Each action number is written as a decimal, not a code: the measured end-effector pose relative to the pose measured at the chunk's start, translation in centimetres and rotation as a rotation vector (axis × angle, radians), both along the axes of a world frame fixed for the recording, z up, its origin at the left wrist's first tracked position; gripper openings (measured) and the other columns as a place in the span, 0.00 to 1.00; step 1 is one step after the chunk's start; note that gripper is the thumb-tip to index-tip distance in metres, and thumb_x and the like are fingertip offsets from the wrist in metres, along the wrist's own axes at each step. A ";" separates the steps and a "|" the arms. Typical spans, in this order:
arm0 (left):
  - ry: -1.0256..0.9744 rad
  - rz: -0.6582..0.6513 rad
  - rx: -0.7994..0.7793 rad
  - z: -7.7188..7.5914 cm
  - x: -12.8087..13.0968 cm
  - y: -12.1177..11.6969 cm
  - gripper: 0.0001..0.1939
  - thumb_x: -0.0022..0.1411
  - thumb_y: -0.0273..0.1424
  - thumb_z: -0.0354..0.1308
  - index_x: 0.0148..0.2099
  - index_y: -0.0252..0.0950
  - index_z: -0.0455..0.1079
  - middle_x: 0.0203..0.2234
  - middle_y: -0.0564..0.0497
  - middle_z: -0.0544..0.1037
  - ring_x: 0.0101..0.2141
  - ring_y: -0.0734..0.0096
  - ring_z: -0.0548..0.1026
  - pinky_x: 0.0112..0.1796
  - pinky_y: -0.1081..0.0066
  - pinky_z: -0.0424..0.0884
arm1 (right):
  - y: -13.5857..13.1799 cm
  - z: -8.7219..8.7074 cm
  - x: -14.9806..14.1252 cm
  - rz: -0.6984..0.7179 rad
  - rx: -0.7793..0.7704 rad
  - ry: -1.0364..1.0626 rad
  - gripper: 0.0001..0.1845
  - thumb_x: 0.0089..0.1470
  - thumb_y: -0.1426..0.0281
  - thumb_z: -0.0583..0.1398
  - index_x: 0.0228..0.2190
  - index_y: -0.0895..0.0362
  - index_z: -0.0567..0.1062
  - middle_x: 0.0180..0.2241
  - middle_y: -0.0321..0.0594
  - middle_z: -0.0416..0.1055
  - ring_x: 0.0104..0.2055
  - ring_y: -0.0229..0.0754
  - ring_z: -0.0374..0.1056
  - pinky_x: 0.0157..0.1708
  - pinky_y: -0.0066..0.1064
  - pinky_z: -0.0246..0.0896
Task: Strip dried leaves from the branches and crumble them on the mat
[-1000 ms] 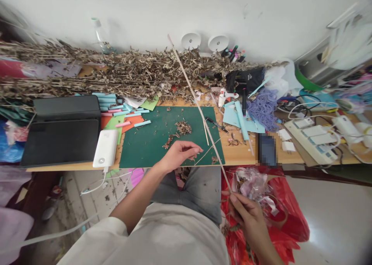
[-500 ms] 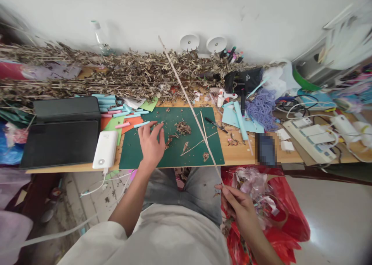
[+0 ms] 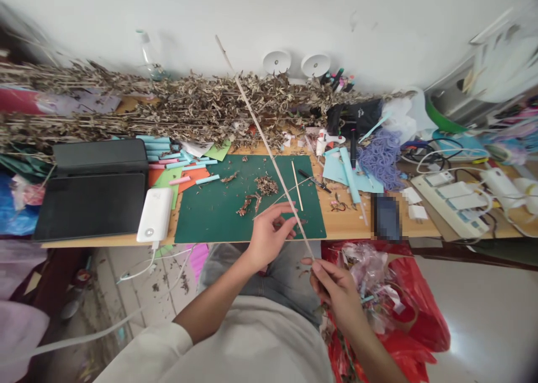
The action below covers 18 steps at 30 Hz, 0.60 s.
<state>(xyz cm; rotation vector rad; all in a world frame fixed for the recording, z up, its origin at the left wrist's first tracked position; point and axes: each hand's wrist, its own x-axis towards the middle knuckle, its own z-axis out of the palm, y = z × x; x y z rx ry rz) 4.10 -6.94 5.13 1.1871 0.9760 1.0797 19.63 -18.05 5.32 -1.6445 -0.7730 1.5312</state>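
My right hand [image 3: 336, 290] pinches the lower end of a long, bare dried stalk [image 3: 269, 153] at the table's front edge. The stalk slants up and left, over the mat and the heaped plants. Close beside its lower part is my left hand [image 3: 271, 234], fingers bent and apart, thumb and index near the stalk; whether they touch it I cannot tell. A small heap of crumbled dry leaves [image 3: 266, 185] lies on the green cutting mat [image 3: 210, 215], with a short pale stick [image 3: 297, 187] and a thin twig to its right.
Bundles of dried leafy stalks [image 3: 189, 102] run along the back. A black tablet case [image 3: 90, 206] and white power bank [image 3: 154, 215] stand left. To the right lie a glue gun [image 3: 330, 140], purple yarn [image 3: 380, 158] and a power strip [image 3: 456, 206]. A red plastic bag [image 3: 424, 310] hangs below.
My left hand has moved right across the mat to the lower part of the stalk. The stalk's upper end has shifted slightly left and up; my right hand still pinches its lower end.
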 end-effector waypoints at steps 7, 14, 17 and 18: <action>0.283 -0.020 0.186 -1.3 0.2 0.3 0.16 0.68 0.39 0.47 0.52 0.37 0.66 0.43 0.44 0.76 0.29 0.74 0.76 0.33 0.71 0.74 | 0.6 0.2 1.1 -0.060 0.041 -0.006 0.25 0.50 0.52 0.63 0.40 0.59 0.79 0.16 0.30 0.59 0.17 0.29 0.48 0.15 0.22 0.37; 1.023 -0.448 0.677 -4.6 3.2 0.0 0.10 0.63 0.33 0.57 0.45 0.38 0.73 0.41 0.44 0.74 0.42 0.61 0.71 0.40 0.67 0.71 | 0.7 0.4 3.2 -0.187 0.103 -0.023 0.22 0.51 0.55 0.65 0.42 0.58 0.78 0.17 0.31 0.59 0.18 0.30 0.49 0.14 0.22 0.38; 0.957 -0.403 0.672 -5.3 2.3 0.3 0.10 0.67 0.29 0.51 0.43 0.38 0.74 0.37 0.47 0.74 0.40 0.66 0.71 0.38 0.70 0.71 | 0.3 0.2 3.5 -0.187 0.096 -0.022 0.22 0.50 0.55 0.65 0.41 0.58 0.78 0.18 0.31 0.59 0.18 0.30 0.49 0.15 0.22 0.38; 0.916 -0.346 0.678 -5.3 1.4 0.6 0.11 0.67 0.29 0.50 0.44 0.39 0.74 0.38 0.47 0.75 0.40 0.67 0.71 0.39 0.70 0.70 | 0.1 0.2 3.5 -0.189 0.092 -0.024 0.22 0.50 0.55 0.65 0.41 0.58 0.78 0.18 0.31 0.59 0.18 0.30 0.49 0.15 0.22 0.38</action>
